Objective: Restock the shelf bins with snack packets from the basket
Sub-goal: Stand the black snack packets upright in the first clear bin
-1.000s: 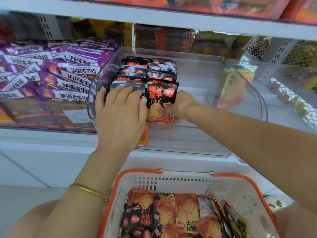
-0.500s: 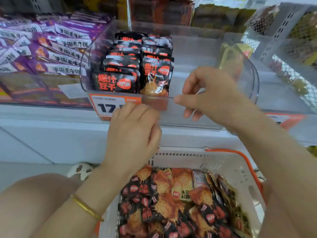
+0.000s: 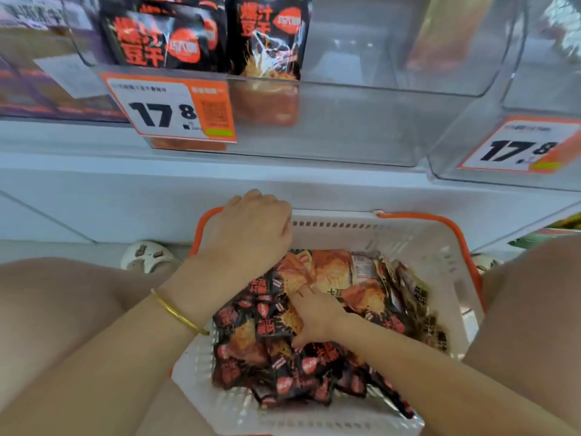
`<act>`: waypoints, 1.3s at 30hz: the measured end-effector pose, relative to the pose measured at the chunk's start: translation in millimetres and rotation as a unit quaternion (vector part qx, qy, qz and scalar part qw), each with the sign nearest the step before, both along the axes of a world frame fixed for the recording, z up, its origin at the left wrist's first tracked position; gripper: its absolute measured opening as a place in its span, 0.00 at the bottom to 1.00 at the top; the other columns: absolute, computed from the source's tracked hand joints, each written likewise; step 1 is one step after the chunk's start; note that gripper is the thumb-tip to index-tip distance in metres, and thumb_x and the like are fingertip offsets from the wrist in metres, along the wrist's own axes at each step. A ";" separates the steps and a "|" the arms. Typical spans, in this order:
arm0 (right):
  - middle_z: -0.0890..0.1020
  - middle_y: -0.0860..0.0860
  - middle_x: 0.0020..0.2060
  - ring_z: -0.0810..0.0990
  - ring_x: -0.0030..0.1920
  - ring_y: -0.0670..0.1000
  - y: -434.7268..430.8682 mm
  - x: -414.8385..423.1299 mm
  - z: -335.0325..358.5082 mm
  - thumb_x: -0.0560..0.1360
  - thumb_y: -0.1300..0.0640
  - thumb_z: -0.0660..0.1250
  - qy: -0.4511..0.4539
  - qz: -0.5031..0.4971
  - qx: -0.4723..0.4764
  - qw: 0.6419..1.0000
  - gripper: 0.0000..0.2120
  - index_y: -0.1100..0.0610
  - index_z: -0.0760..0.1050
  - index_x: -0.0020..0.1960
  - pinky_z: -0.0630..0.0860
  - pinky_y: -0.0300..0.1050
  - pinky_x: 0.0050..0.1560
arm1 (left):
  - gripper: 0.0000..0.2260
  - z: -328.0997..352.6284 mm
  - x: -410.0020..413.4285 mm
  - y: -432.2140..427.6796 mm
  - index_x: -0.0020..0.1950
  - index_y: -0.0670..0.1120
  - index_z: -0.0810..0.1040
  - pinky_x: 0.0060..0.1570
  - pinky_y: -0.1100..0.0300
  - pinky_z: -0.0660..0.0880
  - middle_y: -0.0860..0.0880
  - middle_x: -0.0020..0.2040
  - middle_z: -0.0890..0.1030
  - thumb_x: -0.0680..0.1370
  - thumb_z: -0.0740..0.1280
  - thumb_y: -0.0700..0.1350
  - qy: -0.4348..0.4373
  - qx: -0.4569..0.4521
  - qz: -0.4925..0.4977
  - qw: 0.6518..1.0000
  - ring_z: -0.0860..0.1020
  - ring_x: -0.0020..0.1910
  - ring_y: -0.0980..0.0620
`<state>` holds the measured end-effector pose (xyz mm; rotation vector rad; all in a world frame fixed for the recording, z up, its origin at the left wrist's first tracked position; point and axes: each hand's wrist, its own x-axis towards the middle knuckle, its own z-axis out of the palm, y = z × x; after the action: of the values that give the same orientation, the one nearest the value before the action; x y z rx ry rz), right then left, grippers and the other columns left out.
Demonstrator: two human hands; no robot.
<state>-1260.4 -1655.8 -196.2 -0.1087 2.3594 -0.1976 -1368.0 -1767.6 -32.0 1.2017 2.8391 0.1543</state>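
Black and orange-red foil, glossy, with white and red print: so look the snack packets (image 3: 251, 350), heaped loose and criss-cross in the white basket (image 3: 408, 243) with the orange rim. Some face up with the orange picture, others showing the black side. Basket low in the view, between the person's knees, just under the shelf edge.

More of the same packets (image 3: 267, 36) above, standing upright in rows at the left side of the clear shelf bin (image 3: 361, 121). Right part of this bin bare. Orange and white price tag (image 3: 169, 108) reading 17.8 on the bin front, a second tag (image 3: 522, 146) on the neighbour bin at the right.

Hands apart. Right hand (image 3: 314, 316) down in the pile, fingers above and thumb below, closed around a few packets. Left hand (image 3: 251, 234), with a gold bangle (image 3: 176, 309) on the wrist, over the far left corner of the basket, knuckles up, fingers bent down and hidden; cannot tell whether gripping the rim or nothing.

Half a second ago both hands up at the front of the bin, near the tag. Now both lowered to the basket, away from the shelf.
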 end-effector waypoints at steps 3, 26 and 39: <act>0.72 0.56 0.56 0.73 0.56 0.59 10.5 -6.9 14.1 0.72 0.47 0.68 -0.012 0.000 -0.067 0.998 0.25 0.60 0.71 0.63 0.75 0.50 0.51 | 0.11 1.5 2.3 6.1 0.52 0.48 0.76 0.43 0.55 0.66 0.49 0.48 0.77 0.79 0.55 0.47 -0.020 -0.020 -0.006 1.000 0.72 0.48 0.48; 0.83 0.50 0.46 0.81 0.46 0.45 56.6 -19.9 196.5 0.70 0.67 0.72 0.134 -0.323 -0.506 0.789 0.17 0.61 0.76 0.58 0.76 0.38 0.49 | 0.17 65.7 1.6 -5.2 0.60 0.51 0.74 0.40 0.61 0.79 0.47 0.51 0.76 0.75 0.67 0.34 -0.392 0.262 0.055 0.880 0.78 0.39 0.53; 0.78 0.58 0.40 0.79 0.38 0.56 55.8 -156.2 333.1 0.66 0.73 0.70 0.350 -0.421 -0.423 0.722 0.17 0.65 0.75 0.53 0.80 0.62 0.47 | 0.17 128.0 -84.4 -16.3 0.58 0.44 0.77 0.62 0.46 0.68 0.44 0.57 0.79 0.76 0.56 0.49 0.169 0.286 0.079 0.940 0.74 0.60 0.43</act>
<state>-1416.7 -1600.0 136.9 0.5762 2.6320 -1.9814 -1452.4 -1783.8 96.0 1.1608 3.3211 0.9238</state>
